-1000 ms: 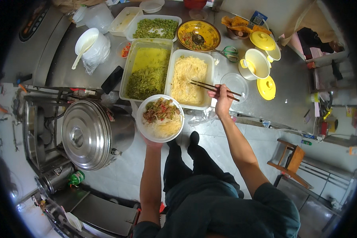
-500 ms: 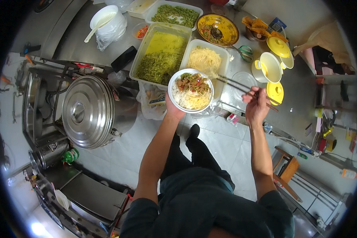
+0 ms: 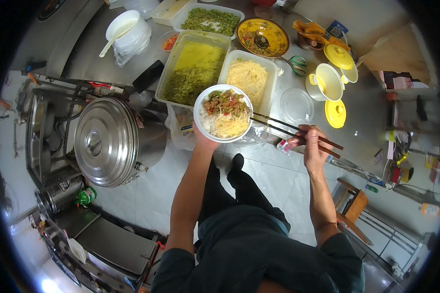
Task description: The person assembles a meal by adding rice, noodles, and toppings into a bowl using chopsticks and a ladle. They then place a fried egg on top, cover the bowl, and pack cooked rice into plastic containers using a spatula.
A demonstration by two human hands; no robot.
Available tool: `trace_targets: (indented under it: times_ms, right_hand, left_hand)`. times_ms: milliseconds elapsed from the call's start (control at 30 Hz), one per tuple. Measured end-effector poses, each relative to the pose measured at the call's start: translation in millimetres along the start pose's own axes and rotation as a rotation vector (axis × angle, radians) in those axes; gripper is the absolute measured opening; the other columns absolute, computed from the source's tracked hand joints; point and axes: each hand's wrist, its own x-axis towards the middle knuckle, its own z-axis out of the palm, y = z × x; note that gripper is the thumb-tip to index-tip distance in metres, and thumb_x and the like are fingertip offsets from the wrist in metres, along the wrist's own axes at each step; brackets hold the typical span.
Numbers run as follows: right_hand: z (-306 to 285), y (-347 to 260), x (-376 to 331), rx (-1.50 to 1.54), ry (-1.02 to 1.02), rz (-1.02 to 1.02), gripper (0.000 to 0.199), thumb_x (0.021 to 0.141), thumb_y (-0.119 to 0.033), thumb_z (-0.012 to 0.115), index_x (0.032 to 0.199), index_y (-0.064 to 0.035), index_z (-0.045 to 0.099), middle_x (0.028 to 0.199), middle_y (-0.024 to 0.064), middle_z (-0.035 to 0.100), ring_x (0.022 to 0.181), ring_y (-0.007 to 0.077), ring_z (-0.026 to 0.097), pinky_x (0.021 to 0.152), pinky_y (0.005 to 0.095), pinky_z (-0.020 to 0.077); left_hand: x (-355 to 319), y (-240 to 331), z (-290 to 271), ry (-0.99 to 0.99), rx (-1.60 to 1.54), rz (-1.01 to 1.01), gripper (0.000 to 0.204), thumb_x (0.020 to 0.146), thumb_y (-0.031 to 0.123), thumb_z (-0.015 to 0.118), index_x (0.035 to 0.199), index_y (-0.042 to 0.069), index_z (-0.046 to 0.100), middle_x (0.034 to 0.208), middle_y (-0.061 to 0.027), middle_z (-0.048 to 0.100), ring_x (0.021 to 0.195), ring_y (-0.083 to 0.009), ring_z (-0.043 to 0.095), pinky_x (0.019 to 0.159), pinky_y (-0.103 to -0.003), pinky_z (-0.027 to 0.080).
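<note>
My left hand (image 3: 206,139) holds up a white bowl (image 3: 198,128) from below, its fingers mostly hidden under it. In the bowl lie rice, pale yellow shreds and a chopped topping with green and red bits. My right hand (image 3: 314,149) is closed around a pair of dark chopsticks (image 3: 298,133), whose tips reach the bowl's right rim. Just beyond the bowl stands a tub of pale yellow shreds (image 3: 247,78). Left of that is a larger tub of chopped greens in yellow-green liquid (image 3: 196,63).
A patterned yellow bowl with a ladle (image 3: 278,35), yellow-lidded pots (image 3: 325,80) and a clear round lid (image 3: 297,106) stand on the steel counter. At the left is a big lidded steel pot (image 3: 105,141). A black phone (image 3: 148,76) lies near the counter edge; a wooden stool (image 3: 354,210) stands lower right.
The chopsticks have moved away from the tub of shreds, down to the bowl's rim. My right hand has come lower, and the bowl has shifted slightly left.
</note>
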Motion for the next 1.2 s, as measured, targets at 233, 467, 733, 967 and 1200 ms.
trace_targets:
  times_ms: [233, 467, 733, 967, 1200]
  right_hand:
    - [22.6, -7.7, 2.2, 0.019, -0.077, 0.073, 0.034, 0.104, -0.021, 0.056, 0.102, 0.0113, 0.065, 0.089, 0.0161, 0.066, 0.074, 0.0237, 0.072, 0.067, 0.0317, 0.0620]
    - [30.5, -28.4, -8.6, -0.215, -0.089, -0.059, 0.025, 0.100, -0.017, 0.062, 0.098, 0.0069, 0.070, 0.076, 0.0145, 0.070, 0.070, 0.0222, 0.072, 0.065, 0.0321, 0.0594]
    - [64.1, 5.1, 43.7, 0.291, 0.120, 0.144, 0.035, 0.106, -0.026, 0.051, 0.108, 0.0073, 0.061, 0.084, 0.0142, 0.064, 0.059, 0.0211, 0.066, 0.054, 0.0311, 0.0546]
    - [163.7, 86.6, 101.8, 0.278, -0.075, 0.355, 0.034, 0.104, -0.025, 0.055, 0.118, 0.0051, 0.061, 0.099, 0.0134, 0.065, 0.069, 0.0217, 0.070, 0.055, 0.0305, 0.0560]
    - [242.6, 148.1, 129.8, 0.212, -0.110, 0.351, 0.033, 0.107, -0.023, 0.049, 0.115, 0.0063, 0.061, 0.103, 0.0178, 0.065, 0.071, 0.0226, 0.072, 0.059, 0.0294, 0.0582]
  left_hand:
    - [-1.3, 3.1, 0.8, 0.102, 0.050, 0.014, 0.062, 0.100, 0.052, 0.040, 0.144, 0.010, 0.050, 0.146, -0.0136, 0.050, 0.133, -0.0351, 0.050, 0.110, -0.053, 0.043]
    - [-12.5, 8.4, -20.9, -0.023, -0.083, 0.019, 0.064, 0.100, 0.052, 0.043, 0.147, 0.010, 0.045, 0.149, -0.0151, 0.047, 0.135, -0.0369, 0.047, 0.113, -0.056, 0.039]
    - [-52.9, 46.7, -79.0, -0.100, 0.068, 0.260, 0.069, 0.099, 0.054, 0.044, 0.153, 0.012, 0.034, 0.153, -0.0148, 0.042, 0.138, -0.0362, 0.044, 0.114, -0.056, 0.039]
    - [-124.9, 107.9, -115.7, 0.036, -0.029, 0.229, 0.065, 0.100, 0.053, 0.040, 0.150, 0.012, 0.041, 0.151, -0.0135, 0.045, 0.136, -0.0358, 0.047, 0.112, -0.057, 0.040]
    - [-125.0, 127.6, -120.0, 0.114, -0.047, 0.216, 0.062, 0.101, 0.051, 0.038, 0.147, 0.011, 0.046, 0.147, -0.0128, 0.051, 0.133, -0.0350, 0.051, 0.110, -0.055, 0.044]
